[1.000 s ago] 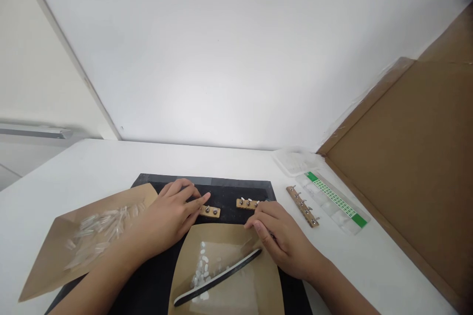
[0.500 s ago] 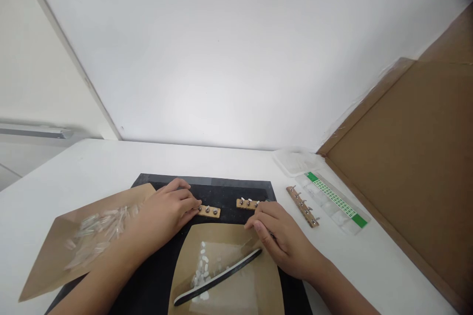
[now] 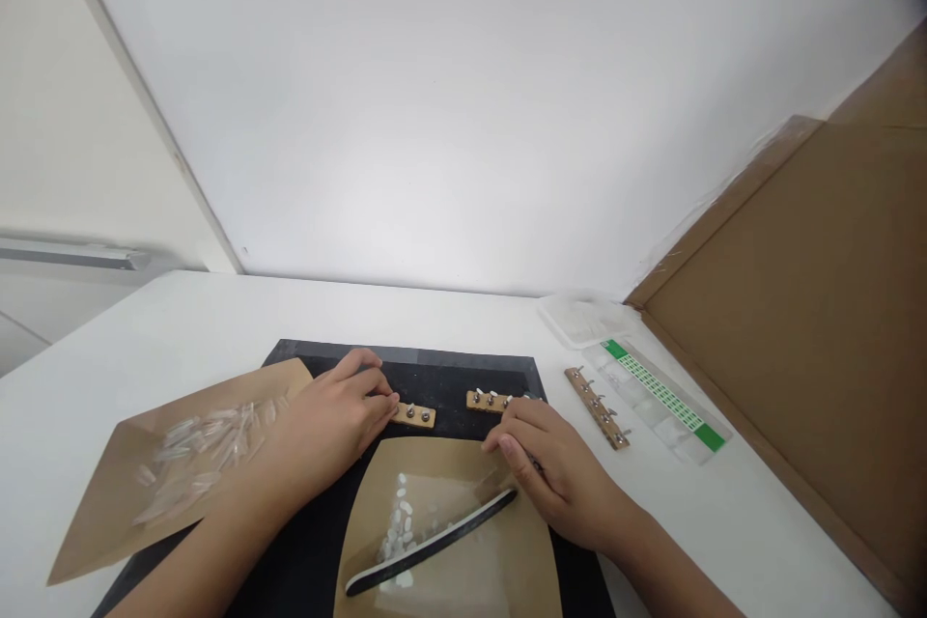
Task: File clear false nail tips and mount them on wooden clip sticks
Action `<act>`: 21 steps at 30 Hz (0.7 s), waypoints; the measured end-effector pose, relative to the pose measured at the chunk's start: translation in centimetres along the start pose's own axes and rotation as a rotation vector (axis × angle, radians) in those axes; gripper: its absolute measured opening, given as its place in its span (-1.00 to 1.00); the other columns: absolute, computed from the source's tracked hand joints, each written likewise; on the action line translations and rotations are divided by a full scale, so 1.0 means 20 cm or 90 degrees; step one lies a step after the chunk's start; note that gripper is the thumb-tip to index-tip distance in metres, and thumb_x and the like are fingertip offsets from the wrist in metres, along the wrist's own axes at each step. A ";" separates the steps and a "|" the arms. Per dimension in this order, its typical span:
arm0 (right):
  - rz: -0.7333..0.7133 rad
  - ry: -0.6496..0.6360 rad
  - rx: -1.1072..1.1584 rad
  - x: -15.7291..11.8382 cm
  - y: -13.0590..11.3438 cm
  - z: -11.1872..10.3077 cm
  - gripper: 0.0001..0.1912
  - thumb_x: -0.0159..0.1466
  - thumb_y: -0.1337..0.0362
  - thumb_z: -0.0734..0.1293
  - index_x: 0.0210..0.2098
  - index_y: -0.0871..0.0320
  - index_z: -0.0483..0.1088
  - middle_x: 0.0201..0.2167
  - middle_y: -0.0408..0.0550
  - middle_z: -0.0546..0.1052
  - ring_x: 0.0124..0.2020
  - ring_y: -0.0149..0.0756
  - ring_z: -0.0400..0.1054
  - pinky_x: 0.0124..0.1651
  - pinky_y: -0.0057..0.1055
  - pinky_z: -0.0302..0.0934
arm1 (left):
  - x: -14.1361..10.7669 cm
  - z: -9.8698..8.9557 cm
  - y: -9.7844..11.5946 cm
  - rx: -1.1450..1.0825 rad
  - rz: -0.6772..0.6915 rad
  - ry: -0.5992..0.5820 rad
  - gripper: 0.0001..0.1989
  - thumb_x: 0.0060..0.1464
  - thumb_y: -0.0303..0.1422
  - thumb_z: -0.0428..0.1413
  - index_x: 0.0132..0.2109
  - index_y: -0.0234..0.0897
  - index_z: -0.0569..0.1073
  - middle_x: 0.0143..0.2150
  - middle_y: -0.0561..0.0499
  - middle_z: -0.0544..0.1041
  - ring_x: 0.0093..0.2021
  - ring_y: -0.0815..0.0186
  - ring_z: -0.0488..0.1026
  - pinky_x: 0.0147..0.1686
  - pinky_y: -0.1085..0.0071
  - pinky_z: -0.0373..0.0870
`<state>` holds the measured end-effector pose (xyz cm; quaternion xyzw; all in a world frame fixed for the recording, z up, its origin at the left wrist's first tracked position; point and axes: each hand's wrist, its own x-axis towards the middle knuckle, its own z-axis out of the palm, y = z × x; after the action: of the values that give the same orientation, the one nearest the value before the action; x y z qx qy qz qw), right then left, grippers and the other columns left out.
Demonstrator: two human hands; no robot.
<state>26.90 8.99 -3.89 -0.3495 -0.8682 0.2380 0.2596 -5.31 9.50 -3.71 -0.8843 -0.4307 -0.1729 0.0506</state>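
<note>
My left hand [image 3: 339, 420] is closed at the left end of a short wooden strip [image 3: 414, 415] with metal studs, fingertips touching it. A second studded strip [image 3: 487, 401] with small white pieces on it lies to the right, its right end hidden behind my right hand [image 3: 543, 459]. The fingers of my right hand are curled; what they hold, if anything, is hidden. Below the hands, a brown paper sheet [image 3: 449, 463] carries small white oval pieces [image 3: 398, 526] and a curved black-and-white nail file [image 3: 435, 541].
A brown sheet [image 3: 101, 492] with clear nail-tip-like pieces [image 3: 210, 449] lies left. On the right are another studded strip [image 3: 598, 407], a clear case with a green label [image 3: 662, 396] and a clear tray [image 3: 583, 321]. Brown cardboard [image 3: 797, 309] stands at right; a black mat [image 3: 449, 372] lies beneath.
The whole view has shifted slightly. Both hands stay at nearly the same places relative to the strips.
</note>
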 end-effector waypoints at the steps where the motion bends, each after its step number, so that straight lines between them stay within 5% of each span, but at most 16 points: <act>1: 0.000 0.000 0.001 0.00 0.00 0.00 -0.68 0.61 0.26 0.11 -0.09 0.04 0.49 -0.20 -0.03 0.52 -0.12 -0.14 0.42 -0.03 -0.18 0.25 | 0.00 0.00 0.00 0.002 0.000 -0.001 -0.67 0.49 -0.40 0.07 -0.25 -0.29 0.66 -0.22 -0.13 0.63 0.08 0.00 0.41 -0.10 0.18 0.53; 9: -0.009 -0.001 0.001 0.00 0.01 0.00 -0.69 0.61 0.26 0.11 -0.09 0.03 0.48 -0.19 -0.04 0.52 -0.11 -0.14 0.43 -0.03 -0.20 0.26 | 0.00 -0.01 0.00 0.024 -0.014 -0.023 -0.75 0.47 -0.41 0.09 -0.17 -0.27 0.63 -0.26 -0.10 0.63 0.03 0.01 0.44 -0.10 0.17 0.51; 14: -0.013 0.000 -0.002 0.00 0.01 0.00 -0.69 0.61 0.27 0.11 -0.08 0.03 0.48 -0.20 -0.03 0.51 -0.11 -0.13 0.43 -0.04 -0.21 0.27 | -0.01 -0.01 -0.02 0.038 -0.056 -0.031 -0.82 0.43 -0.38 0.14 0.07 -0.32 0.59 -0.06 -0.15 0.64 0.12 -0.03 0.42 -0.01 0.12 0.48; 21: -0.007 -0.002 0.004 -0.01 0.00 0.00 -0.67 0.61 0.26 0.11 -0.09 0.04 0.49 -0.21 -0.03 0.51 -0.14 -0.14 0.42 -0.06 -0.21 0.26 | -0.02 -0.04 -0.04 0.040 -0.110 -0.103 -0.80 0.40 -0.37 0.17 -0.26 -0.26 0.56 -0.21 -0.07 0.58 -0.14 0.07 0.47 -0.17 0.18 0.42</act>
<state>27.02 8.96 -3.94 -0.3438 -0.8697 0.2394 0.2608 -6.39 9.57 -3.22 -0.8530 -0.5131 -0.0913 0.0286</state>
